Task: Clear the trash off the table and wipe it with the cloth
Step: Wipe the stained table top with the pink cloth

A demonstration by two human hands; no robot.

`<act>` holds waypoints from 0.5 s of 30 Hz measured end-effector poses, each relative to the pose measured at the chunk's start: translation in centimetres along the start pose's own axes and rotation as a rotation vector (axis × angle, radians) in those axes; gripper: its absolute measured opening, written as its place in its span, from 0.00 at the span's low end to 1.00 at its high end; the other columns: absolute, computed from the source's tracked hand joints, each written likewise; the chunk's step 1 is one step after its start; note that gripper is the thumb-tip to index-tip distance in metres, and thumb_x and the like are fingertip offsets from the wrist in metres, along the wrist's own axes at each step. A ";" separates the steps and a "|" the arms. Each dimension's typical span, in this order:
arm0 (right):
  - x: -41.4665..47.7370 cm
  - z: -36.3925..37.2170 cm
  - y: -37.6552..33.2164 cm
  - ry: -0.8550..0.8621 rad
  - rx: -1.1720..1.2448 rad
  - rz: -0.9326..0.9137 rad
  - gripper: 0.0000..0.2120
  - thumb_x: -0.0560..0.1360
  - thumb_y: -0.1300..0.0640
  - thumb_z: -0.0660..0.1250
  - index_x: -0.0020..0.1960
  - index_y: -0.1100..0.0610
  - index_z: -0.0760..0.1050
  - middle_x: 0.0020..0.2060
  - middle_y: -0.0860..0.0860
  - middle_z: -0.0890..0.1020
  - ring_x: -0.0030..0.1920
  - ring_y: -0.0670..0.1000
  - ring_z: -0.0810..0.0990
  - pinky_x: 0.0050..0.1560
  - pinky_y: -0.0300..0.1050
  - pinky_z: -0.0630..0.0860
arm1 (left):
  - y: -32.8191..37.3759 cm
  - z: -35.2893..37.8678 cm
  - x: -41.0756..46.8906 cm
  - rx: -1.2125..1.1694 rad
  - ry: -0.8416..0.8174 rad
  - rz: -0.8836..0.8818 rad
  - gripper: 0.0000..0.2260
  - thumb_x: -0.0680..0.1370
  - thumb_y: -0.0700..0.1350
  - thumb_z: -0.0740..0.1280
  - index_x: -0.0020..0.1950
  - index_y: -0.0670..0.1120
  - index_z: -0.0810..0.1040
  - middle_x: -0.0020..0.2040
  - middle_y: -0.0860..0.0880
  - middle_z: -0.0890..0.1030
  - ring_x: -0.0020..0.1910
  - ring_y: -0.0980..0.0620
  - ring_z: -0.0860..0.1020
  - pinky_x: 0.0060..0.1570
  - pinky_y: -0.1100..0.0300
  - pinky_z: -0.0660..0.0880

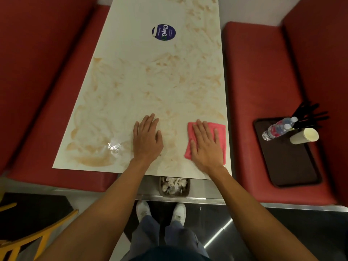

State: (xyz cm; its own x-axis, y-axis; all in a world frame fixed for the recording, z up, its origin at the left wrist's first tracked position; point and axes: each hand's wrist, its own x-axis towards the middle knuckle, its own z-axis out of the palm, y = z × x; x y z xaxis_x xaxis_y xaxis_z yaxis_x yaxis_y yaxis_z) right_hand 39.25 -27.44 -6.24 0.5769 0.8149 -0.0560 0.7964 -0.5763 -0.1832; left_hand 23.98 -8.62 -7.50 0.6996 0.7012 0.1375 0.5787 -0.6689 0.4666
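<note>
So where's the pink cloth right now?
In the head view, the pink cloth lies at the near right corner of the table, under the flat right hand; the left hand rests to its left.

The person is wearing loose slate-blue cloth trousers (147, 235), the wide legs falling in soft folds over the tops of white low-top sneakers, with the left shoe (143, 210) and the right shoe (179, 210) each showing a rounded, slightly greyed toe. A dark top (169, 255) is showing as a curved band at the waist along the bottom edge. The left hand (147, 141) and right hand (206, 147) are showing bare, as are the left forearm (116, 194) and right forearm (237, 194) along their whole visible length.
</note>
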 end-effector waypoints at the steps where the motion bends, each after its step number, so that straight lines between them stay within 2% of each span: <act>1: 0.7 0.1 -0.7 0.011 -0.003 0.098 0.31 0.86 0.44 0.42 0.86 0.52 0.47 0.85 0.47 0.45 0.84 0.48 0.39 0.83 0.63 0.42 | -0.7 -0.3 -0.2 0.021 -0.004 0.023 0.24 0.83 0.49 0.57 0.79 0.46 0.71 0.82 0.49 0.66 0.83 0.50 0.59 0.82 0.44 0.52; 3: 2.6 0.3 -2.8 0.008 0.019 0.222 0.31 0.85 0.44 0.41 0.86 0.53 0.42 0.85 0.48 0.42 0.84 0.50 0.37 0.82 0.64 0.38 | -1.7 -0.7 -0.4 0.058 -0.016 0.078 0.24 0.85 0.51 0.56 0.80 0.47 0.68 0.83 0.49 0.63 0.83 0.50 0.57 0.82 0.45 0.52; 4: 3.3 0.3 -3.8 0.001 0.030 0.223 0.32 0.85 0.44 0.41 0.86 0.52 0.40 0.85 0.49 0.40 0.84 0.51 0.36 0.82 0.65 0.37 | -2.0 -0.8 -0.6 0.075 -0.018 0.092 0.24 0.86 0.51 0.55 0.81 0.48 0.67 0.84 0.50 0.62 0.84 0.51 0.56 0.82 0.45 0.52; 8: 2.6 0.3 -3.2 -0.054 0.014 -0.108 0.30 0.87 0.43 0.41 0.86 0.49 0.40 0.85 0.48 0.41 0.84 0.50 0.36 0.82 0.65 0.41 | -1.5 -0.7 -0.6 0.088 -0.011 0.071 0.23 0.86 0.50 0.57 0.82 0.48 0.66 0.84 0.50 0.61 0.84 0.52 0.55 0.82 0.45 0.52; 10: 1.1 0.1 -1.4 -0.058 0.009 -0.175 0.30 0.87 0.42 0.42 0.86 0.50 0.44 0.85 0.47 0.44 0.84 0.49 0.38 0.83 0.64 0.44 | -1.4 -0.8 -0.7 0.083 -0.007 0.069 0.23 0.86 0.50 0.57 0.81 0.49 0.66 0.84 0.51 0.61 0.84 0.52 0.55 0.82 0.46 0.52; 12: 1.2 0.2 -0.8 -0.029 0.014 -0.042 0.30 0.87 0.42 0.41 0.86 0.51 0.45 0.85 0.48 0.45 0.84 0.49 0.39 0.83 0.63 0.44 | -1.5 -0.8 -0.6 0.072 -0.008 0.070 0.23 0.86 0.50 0.56 0.82 0.49 0.66 0.84 0.51 0.61 0.84 0.53 0.55 0.82 0.46 0.52; 15: 3.8 0.4 -3.6 -0.007 0.009 0.189 0.32 0.85 0.42 0.37 0.86 0.53 0.40 0.85 0.50 0.40 0.84 0.52 0.36 0.82 0.64 0.39 | -1.6 -0.7 -0.6 0.075 -0.003 0.060 0.23 0.86 0.50 0.57 0.82 0.49 0.67 0.84 0.51 0.62 0.84 0.53 0.55 0.82 0.46 0.52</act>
State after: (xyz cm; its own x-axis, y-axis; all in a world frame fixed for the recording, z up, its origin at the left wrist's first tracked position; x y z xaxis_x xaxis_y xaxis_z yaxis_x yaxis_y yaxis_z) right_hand 38.46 -22.24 -6.19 0.7145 0.6929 -0.0966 0.6726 -0.7184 -0.1777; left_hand 22.38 -7.79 -7.67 0.7351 0.6586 0.1609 0.5653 -0.7264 0.3908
